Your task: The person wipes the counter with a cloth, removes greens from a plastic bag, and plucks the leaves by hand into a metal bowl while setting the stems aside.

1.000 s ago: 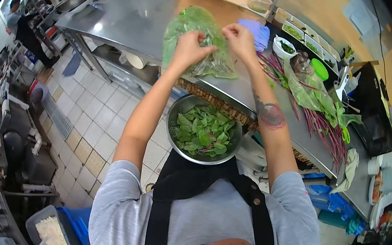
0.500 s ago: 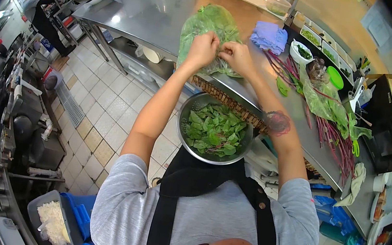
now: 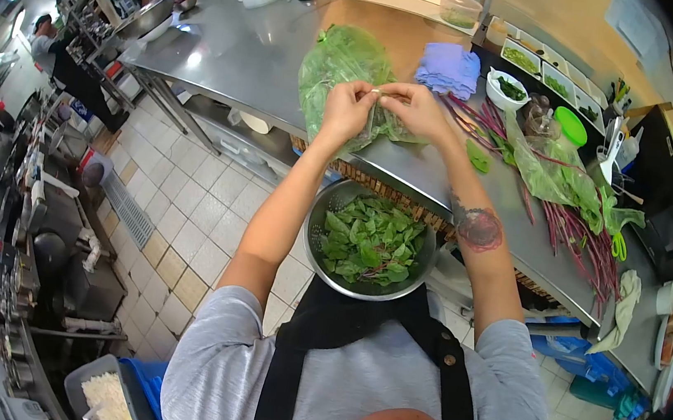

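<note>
A green plastic bag [image 3: 337, 61] of leafy greens lies on the steel counter. At its near side, my left hand [image 3: 349, 113] and my right hand [image 3: 418, 113] meet with fingertips pinched together. A small pale bit shows between them, seemingly at the bag's gathered end; whether it is a knot or a tie I cannot make out. Below the counter edge, close to my apron, a steel colander [image 3: 313, 236] holds loose green leaves [image 3: 375, 239].
Right of my hands lie a folded blue cloth [image 3: 450, 69], purple stems [image 3: 574, 241] and an open plastic bag [image 3: 551, 181]. A white bowl [image 3: 506, 89] of greens stands behind them. Two people work at the far left. Tiled floor [image 3: 207, 216] runs left of me.
My fingertips have come closer together at the bag, and the right wrist has turned over. The camera view has shifted a little, so the scene sits lower.
</note>
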Demonstrator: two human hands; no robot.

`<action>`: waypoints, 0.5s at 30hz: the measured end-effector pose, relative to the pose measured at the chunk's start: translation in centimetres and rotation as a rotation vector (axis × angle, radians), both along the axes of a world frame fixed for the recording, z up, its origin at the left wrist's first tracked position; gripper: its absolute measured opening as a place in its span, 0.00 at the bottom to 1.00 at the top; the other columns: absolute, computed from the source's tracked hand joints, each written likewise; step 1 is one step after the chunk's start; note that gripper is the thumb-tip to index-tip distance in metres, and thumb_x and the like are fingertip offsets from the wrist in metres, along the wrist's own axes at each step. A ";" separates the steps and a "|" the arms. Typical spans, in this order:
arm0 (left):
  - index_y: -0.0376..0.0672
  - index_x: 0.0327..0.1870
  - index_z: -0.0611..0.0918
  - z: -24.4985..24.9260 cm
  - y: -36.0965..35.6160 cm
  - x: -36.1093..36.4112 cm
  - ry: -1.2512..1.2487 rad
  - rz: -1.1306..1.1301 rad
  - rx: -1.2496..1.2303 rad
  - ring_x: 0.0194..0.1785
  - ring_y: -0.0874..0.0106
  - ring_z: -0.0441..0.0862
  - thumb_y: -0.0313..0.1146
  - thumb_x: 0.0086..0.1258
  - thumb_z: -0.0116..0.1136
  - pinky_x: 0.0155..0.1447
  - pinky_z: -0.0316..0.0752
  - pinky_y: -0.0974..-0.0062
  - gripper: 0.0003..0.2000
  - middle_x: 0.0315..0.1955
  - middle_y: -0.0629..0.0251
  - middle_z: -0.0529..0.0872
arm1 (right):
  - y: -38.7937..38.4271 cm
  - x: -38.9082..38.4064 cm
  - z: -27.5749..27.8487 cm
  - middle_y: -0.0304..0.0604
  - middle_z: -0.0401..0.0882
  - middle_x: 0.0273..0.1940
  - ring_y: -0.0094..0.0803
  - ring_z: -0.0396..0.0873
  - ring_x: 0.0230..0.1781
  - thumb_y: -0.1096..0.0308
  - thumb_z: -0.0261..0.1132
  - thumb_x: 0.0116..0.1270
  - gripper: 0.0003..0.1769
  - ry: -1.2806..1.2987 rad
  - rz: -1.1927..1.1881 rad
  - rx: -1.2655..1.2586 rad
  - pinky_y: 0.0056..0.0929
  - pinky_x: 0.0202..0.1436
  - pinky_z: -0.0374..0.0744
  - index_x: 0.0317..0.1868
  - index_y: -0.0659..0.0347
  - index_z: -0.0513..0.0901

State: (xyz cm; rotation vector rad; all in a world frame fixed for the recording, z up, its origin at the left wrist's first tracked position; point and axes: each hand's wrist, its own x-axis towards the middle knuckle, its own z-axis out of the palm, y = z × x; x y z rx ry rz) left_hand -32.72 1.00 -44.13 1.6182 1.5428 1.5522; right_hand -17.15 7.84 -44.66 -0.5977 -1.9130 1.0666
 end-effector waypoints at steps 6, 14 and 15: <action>0.34 0.38 0.84 -1.5 1.1 -0.2 -0.282 -0.087 0.015 0.31 0.83 0.74 0.26 0.71 0.58 0.35 0.69 0.83 0.06 0.29 0.73 0.83 | 0.0 0.0 0.8 0.42 0.87 0.32 0.21 0.81 0.30 0.71 0.70 0.62 0.10 -0.087 -0.136 0.095 0.24 0.36 0.78 0.42 0.66 0.87; 0.40 0.42 0.81 -0.4 -0.4 -1.9 -0.885 -0.777 0.056 0.43 0.77 0.75 0.31 0.73 0.57 0.53 0.69 0.76 0.05 0.37 0.69 0.82 | 3.3 -0.8 -2.2 0.53 0.85 0.29 0.51 0.84 0.33 0.78 0.64 0.53 0.06 -0.261 -0.656 0.544 0.44 0.40 0.81 0.32 0.65 0.85; 0.41 0.42 0.80 -0.9 -0.4 -2.4 -0.998 -0.907 0.062 0.45 0.75 0.75 0.31 0.73 0.56 0.55 0.69 0.72 0.05 0.38 0.68 0.81 | 4.1 0.2 -2.0 0.53 0.85 0.30 0.53 0.84 0.35 0.78 0.63 0.52 0.07 -0.266 -0.706 0.498 0.46 0.41 0.81 0.33 0.64 0.85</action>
